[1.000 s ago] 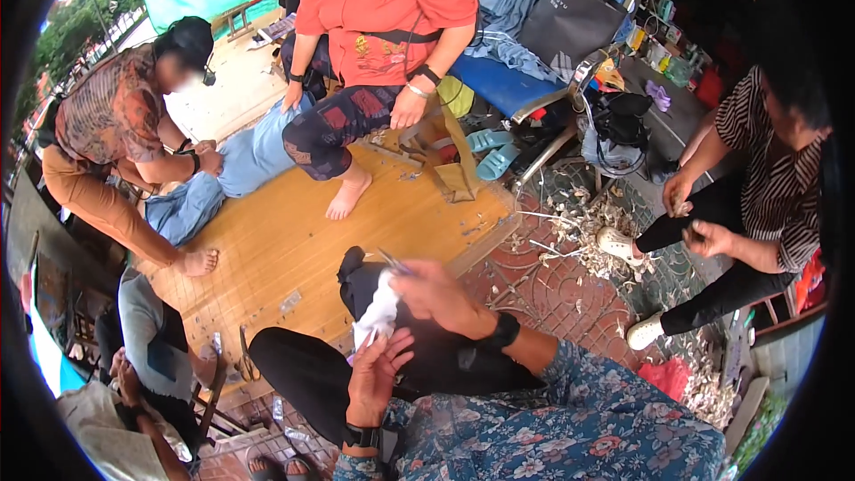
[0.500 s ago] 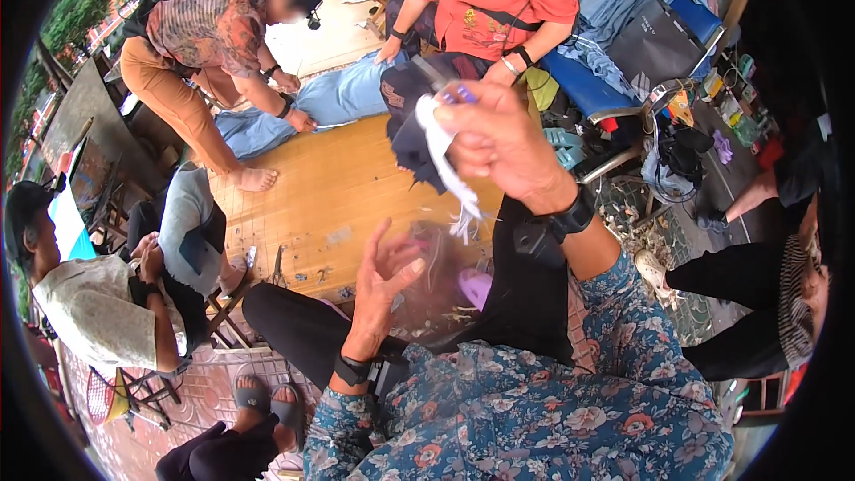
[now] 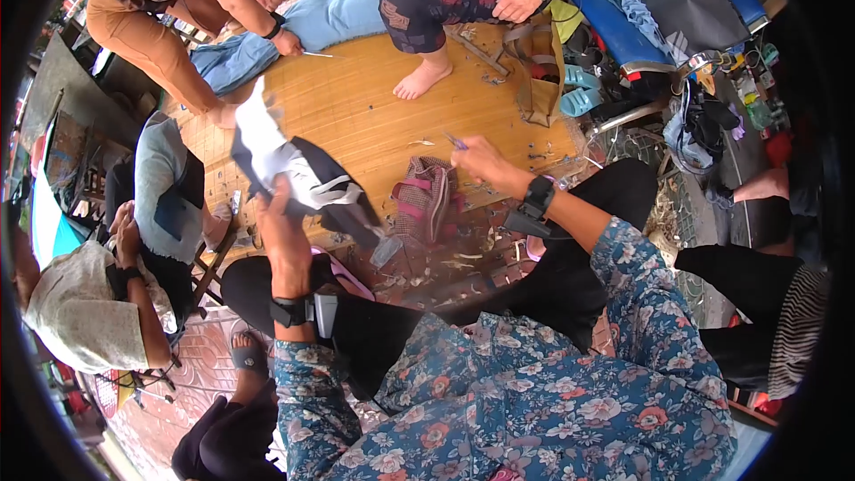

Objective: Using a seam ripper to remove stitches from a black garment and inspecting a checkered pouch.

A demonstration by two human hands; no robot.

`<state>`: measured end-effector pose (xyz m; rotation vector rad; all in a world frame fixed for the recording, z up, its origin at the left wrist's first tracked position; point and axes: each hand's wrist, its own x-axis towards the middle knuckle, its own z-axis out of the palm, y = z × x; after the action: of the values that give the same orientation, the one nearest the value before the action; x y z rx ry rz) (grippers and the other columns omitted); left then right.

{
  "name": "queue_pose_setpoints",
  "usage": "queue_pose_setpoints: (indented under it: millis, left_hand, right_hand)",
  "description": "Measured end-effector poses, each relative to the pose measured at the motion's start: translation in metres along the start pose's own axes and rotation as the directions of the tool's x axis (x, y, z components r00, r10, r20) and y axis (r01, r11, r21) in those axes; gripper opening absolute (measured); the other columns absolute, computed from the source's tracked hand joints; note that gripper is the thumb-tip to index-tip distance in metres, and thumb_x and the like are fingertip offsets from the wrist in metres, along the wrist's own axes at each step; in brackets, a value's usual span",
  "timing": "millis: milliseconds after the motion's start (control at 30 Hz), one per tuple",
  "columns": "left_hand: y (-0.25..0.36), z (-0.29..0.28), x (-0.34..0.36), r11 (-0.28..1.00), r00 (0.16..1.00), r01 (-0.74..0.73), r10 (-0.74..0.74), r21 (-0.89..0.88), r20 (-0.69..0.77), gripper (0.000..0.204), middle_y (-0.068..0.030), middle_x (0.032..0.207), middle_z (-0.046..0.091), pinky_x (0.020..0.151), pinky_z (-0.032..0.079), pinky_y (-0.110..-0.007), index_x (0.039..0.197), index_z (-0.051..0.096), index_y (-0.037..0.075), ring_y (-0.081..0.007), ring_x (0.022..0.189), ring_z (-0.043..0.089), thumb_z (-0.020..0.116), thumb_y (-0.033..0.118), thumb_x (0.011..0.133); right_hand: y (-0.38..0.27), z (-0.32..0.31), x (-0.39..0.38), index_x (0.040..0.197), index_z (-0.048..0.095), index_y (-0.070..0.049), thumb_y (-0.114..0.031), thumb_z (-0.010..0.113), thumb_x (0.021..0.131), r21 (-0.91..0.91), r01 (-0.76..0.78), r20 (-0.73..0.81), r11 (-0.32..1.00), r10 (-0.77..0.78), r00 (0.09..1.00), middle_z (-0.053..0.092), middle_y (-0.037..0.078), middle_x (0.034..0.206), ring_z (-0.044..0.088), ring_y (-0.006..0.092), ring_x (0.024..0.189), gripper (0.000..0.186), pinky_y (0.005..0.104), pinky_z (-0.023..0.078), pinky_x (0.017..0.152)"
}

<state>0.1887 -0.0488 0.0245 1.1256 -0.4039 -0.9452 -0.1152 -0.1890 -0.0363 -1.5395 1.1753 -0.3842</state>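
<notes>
My left hand is closed on a piece of dark navy and white cloth, which hangs beyond my fingers and is partly blurred. To its right, my right hand is closed round a small purple-handled tool. Only the tool's end shows; its kind is unclear, and it stays apart from the cloth. Between and beyond my knees lies a checked cloth bag with pink straps, among fabric scraps on the ground.
A wooden board spreads ahead. At its far side, two people handle blue denim. A blue chair with a dark bag stands far right, teal sandals below. Another person sits at left.
The cloth has gone from my raised right hand to my left hand, which was open. My right hand has lowered with the tool. My view has tilted down.
</notes>
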Motion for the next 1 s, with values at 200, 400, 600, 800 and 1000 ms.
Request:
queue_pose_setpoints:
  millis: [200,400,600,800,1000]
  left_hand:
    - [0.006,-0.052,0.006,0.996,0.961,-0.002,0.025,0.084,-0.274,0.012,-0.0072,0.097,0.062,0.075,0.051,-0.03,0.097,0.054,0.001,-0.0179,0.087,0.062,0.058,0.005,0.086]
    - [-0.009,-0.073,0.004,0.988,0.965,0.115,-0.085,0.107,-0.25,0.022,-0.011,0.105,0.065,0.081,0.051,-0.03,0.108,0.057,-0.002,-0.0195,0.093,0.065,0.058,0.003,0.086]
    - [-0.011,-0.06,0.01,0.98,0.961,0.131,-0.088,0.152,-0.262,0.016,-0.0054,0.092,0.066,0.067,0.049,-0.025,0.102,0.061,0.002,-0.0145,0.079,0.064,0.06,0.008,0.086]
    - [-0.001,-0.002,0.029,0.917,0.921,0.301,-0.21,0.26,-0.327,0.017,-0.0053,0.089,0.065,0.07,0.047,-0.027,0.1,0.061,0.0,-0.0159,0.076,0.062,0.059,0.004,0.083]
    - [-0.054,0.0,0.052,0.864,0.959,0.277,-0.276,0.421,-0.064,0.008,-0.0036,0.084,0.063,0.068,0.045,-0.025,0.091,0.061,0.002,-0.0126,0.075,0.059,0.059,0.002,0.083]
  right_hand:
    - [0.123,0.072,0.032,0.064,0.046,-0.006,-0.034,0.07,0.08,-0.063,-0.072,-0.272,0.995,0.052,0.961,0.042,0.003,0.053,0.04,0.0162,0.043,0.04,0.0332,0.031,0.039]
    - [0.162,0.108,0.061,0.05,0.043,-0.004,-0.031,0.077,0.068,0.126,-0.508,-0.258,0.852,0.523,0.812,0.038,0.002,0.051,0.039,0.0182,0.045,0.047,0.04,0.035,0.045]
    - [0.112,0.103,0.072,0.054,0.041,-0.013,-0.025,0.071,0.072,0.459,-0.471,-0.015,0.753,0.537,0.844,0.033,-0.005,0.048,0.027,0.0077,0.038,0.037,0.0268,0.022,0.037]
    - [0.05,0.03,0.044,0.057,0.049,-0.012,-0.027,0.068,0.073,0.385,-0.422,0.126,0.821,0.406,0.905,0.034,-0.005,0.053,0.031,0.0076,0.045,0.029,0.029,0.022,0.043]
    - [-0.016,-0.027,0.02,0.066,0.054,0.005,-0.02,0.061,0.076,0.01,-0.083,0.022,0.997,0.082,0.996,0.049,0.002,0.057,0.044,0.0095,0.055,0.028,0.0314,0.036,0.049]
